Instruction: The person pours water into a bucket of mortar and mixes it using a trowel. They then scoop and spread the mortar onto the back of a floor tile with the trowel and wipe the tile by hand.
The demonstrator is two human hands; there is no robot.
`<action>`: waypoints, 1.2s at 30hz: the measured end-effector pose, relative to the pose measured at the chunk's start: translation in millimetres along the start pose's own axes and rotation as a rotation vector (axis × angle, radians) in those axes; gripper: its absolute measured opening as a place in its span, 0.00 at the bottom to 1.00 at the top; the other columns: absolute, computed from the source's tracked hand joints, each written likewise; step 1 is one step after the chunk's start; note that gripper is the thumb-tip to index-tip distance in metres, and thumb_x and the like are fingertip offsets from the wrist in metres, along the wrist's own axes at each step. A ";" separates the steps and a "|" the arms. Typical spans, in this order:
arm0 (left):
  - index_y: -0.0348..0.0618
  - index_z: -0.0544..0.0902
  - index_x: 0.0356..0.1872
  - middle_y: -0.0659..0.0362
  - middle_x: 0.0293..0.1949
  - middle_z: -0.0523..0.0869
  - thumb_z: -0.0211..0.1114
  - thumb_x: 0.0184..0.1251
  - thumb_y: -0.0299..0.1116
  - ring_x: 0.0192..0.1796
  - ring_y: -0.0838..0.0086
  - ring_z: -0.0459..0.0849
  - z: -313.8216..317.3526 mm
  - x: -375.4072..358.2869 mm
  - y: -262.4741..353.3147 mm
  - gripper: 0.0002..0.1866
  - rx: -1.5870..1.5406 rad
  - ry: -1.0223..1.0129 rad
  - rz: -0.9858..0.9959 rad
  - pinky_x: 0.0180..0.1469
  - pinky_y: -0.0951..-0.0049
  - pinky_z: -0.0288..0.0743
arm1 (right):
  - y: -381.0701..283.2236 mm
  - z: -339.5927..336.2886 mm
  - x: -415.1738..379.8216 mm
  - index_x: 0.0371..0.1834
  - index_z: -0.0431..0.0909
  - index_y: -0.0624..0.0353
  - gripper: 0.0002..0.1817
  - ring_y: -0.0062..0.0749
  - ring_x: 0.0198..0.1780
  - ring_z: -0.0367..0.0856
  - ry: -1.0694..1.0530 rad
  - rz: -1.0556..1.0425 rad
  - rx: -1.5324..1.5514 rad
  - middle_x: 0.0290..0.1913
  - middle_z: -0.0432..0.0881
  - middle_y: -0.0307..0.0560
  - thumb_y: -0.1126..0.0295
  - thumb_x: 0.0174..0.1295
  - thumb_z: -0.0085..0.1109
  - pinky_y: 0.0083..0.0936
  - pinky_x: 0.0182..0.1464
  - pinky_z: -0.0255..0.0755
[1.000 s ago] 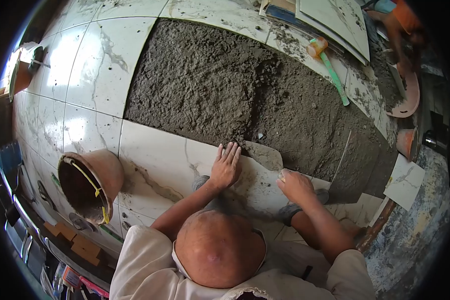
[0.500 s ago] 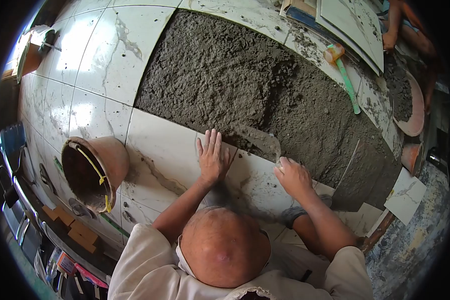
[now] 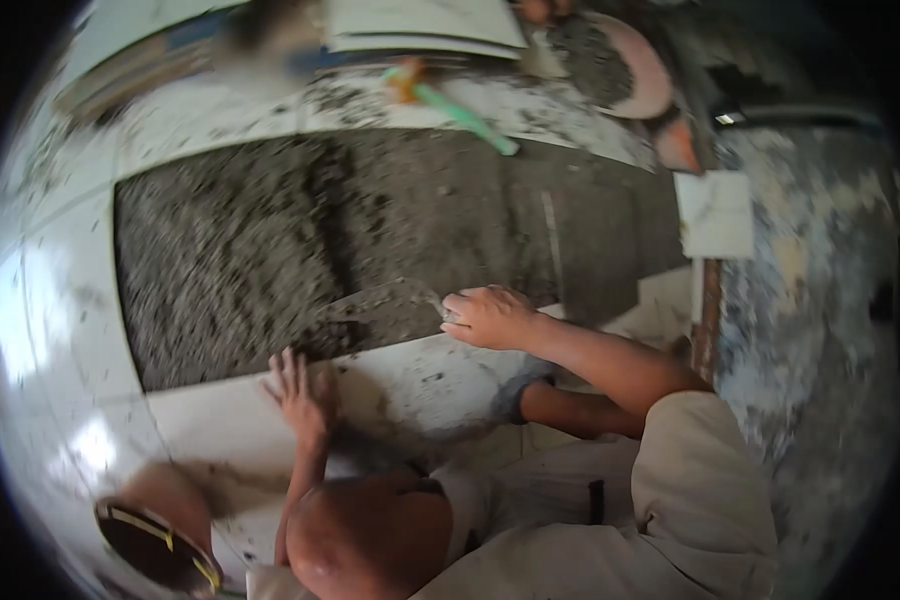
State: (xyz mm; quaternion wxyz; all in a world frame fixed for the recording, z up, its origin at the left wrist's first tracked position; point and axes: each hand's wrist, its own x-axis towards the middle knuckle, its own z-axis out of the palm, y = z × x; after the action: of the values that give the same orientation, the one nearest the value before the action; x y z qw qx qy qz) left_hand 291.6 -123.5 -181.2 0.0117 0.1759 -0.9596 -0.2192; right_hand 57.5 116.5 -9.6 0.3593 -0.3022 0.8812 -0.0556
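My right hand is closed around the handle of a trowel. The trowel's blade, smeared with mortar, points left along the front edge of a bed of rough grey mortar. My left hand lies with its fingers spread on a white marbled floor tile bordering the mortar, left of the trowel tip. Grey crumbs dot the tile between the two hands. Motion blur softens the blade's outline against the mortar.
A mallet with a green handle lies beyond the mortar, near stacked tiles. Farther right is a pinkish pan of mortar. A bucket with a yellow handle sits at lower left. A tile piece lies by the stained floor.
The view has swung and turned, so the mortar and bucket appear farther left and lower. My left hand stays on the tile, and my right hand still holds the trowel at the mortar's edge.
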 end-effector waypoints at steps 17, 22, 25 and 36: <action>0.36 0.70 0.64 0.48 0.66 0.71 0.58 0.65 0.32 0.71 0.57 0.65 -101.9 110.2 30.2 0.26 0.108 0.091 0.332 0.75 0.50 0.42 | 241.1 -8.6 -311.2 0.44 0.72 0.70 0.19 0.28 0.23 0.78 0.508 0.625 0.828 0.26 0.78 0.48 0.63 0.62 0.60 0.29 0.26 0.72; 0.36 0.71 0.62 0.44 0.58 0.78 0.62 0.60 0.29 0.62 0.50 0.74 -136.5 146.7 150.5 0.27 0.051 -0.318 0.466 0.71 0.53 0.58 | 285.4 -3.5 -260.7 0.34 0.72 0.63 0.12 0.26 0.21 0.76 0.551 0.433 1.177 0.24 0.76 0.43 0.65 0.61 0.60 0.26 0.24 0.70; 0.40 0.69 0.64 0.43 0.54 0.80 0.65 0.58 0.32 0.57 0.48 0.77 -150.2 158.3 190.8 0.30 0.183 -0.430 0.506 0.63 0.55 0.68 | 289.6 -35.9 -239.9 0.34 0.72 0.63 0.12 0.40 0.20 0.78 0.789 0.326 0.833 0.23 0.77 0.51 0.65 0.59 0.60 0.32 0.25 0.71; 0.41 0.67 0.66 0.42 0.53 0.81 0.65 0.60 0.33 0.56 0.49 0.79 -132.1 184.7 382.2 0.32 0.246 -0.719 0.612 0.57 0.58 0.73 | 350.5 114.6 -211.7 0.39 0.74 0.66 0.17 0.57 0.39 0.81 0.646 0.593 0.701 0.33 0.81 0.62 0.62 0.56 0.62 0.48 0.41 0.74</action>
State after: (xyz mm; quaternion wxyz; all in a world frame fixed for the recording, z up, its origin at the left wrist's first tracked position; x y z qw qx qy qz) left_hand 4.4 80.0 90.4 -0.2773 -0.2012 -0.9293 -0.1376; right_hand 79.6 535.6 -77.5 0.1504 0.1282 0.9225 -0.3315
